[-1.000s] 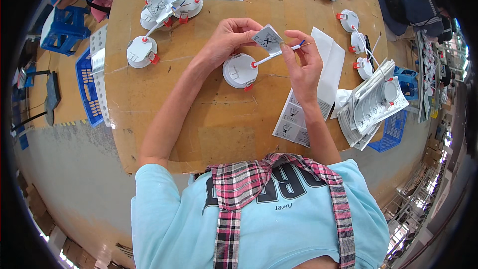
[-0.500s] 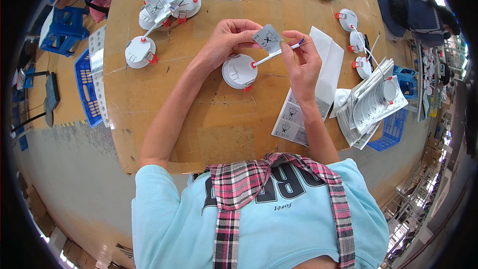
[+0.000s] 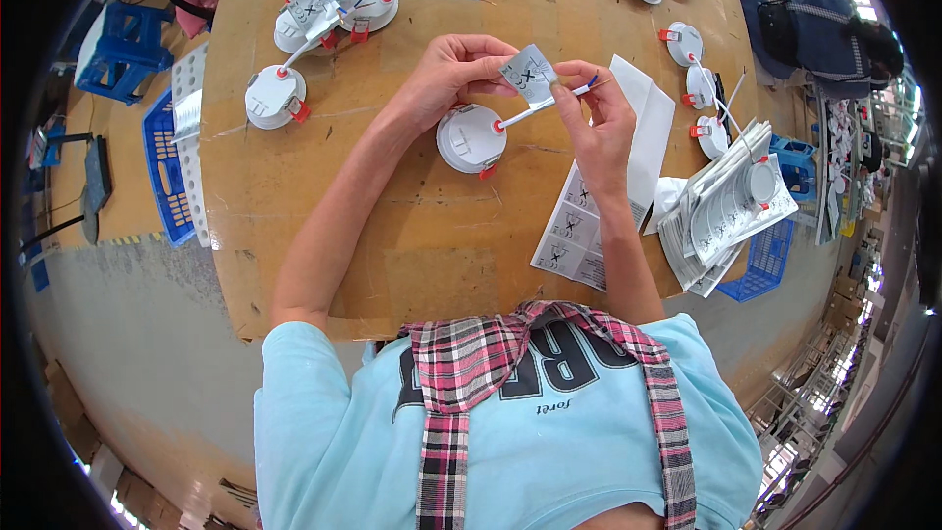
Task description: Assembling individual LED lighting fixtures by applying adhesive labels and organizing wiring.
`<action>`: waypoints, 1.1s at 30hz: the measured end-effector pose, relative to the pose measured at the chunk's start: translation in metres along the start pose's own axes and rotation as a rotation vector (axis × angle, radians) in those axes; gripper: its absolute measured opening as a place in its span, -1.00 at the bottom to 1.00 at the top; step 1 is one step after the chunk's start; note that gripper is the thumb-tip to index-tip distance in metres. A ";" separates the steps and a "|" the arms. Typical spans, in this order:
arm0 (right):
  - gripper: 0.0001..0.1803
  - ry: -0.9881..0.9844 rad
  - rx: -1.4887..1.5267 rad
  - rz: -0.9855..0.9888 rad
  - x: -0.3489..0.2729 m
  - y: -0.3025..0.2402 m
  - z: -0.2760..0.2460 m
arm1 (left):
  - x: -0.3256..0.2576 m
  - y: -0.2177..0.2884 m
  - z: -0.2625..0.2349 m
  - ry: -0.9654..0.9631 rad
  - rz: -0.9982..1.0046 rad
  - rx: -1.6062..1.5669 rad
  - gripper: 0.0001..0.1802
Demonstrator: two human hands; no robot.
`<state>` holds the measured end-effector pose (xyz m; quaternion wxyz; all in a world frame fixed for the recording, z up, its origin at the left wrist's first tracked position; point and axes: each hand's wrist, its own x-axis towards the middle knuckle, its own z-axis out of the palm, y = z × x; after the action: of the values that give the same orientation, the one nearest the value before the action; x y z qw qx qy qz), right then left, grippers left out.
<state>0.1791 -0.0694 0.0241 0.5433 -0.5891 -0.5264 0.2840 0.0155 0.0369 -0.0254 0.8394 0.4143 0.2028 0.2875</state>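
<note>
— Between your two hands, above the middle of the wooden table (image 3: 412, 265), you held a small grey label (image 3: 528, 72). Your left hand (image 3: 449, 74) had its fingertips closed on the label's left edge; your right hand (image 3: 601, 118) was pinched on its right side and on the white cable (image 3: 535, 108).

— Which way did the cable run?

— Down and to the left from your right fingers, its long axis slanting to the round white lamp (image 3: 472, 137), which lay flat on the table just below your left hand. The blue-tipped wire end (image 3: 589, 85) stuck out up and right past your grip.

— Which hand was nearer the lamp?

— Your left, almost touching its rim. You had bare table below the lamp toward you; a stack of label sheets (image 3: 574, 226) lay close on the right, and more lamps (image 3: 275, 96) sat well apart on the left.
</note>
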 end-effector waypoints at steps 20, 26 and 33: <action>-0.71 0.100 -0.183 -0.083 0.019 -0.008 -0.006 | 0.000 -0.002 0.003 0.030 0.030 0.015 -0.78; -0.79 -0.042 -0.742 -0.412 0.034 -0.035 -0.008 | -0.002 -0.003 0.004 0.041 0.061 0.025 -0.78; -0.81 -0.144 -0.748 -0.339 0.046 -0.030 -0.004 | -0.002 -0.001 0.005 0.047 0.059 0.051 -0.78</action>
<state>0.1870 -0.0324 0.0639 0.2929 -0.6296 -0.7194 0.0204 0.0175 0.0322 -0.0233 0.8147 0.4344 0.2174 0.3165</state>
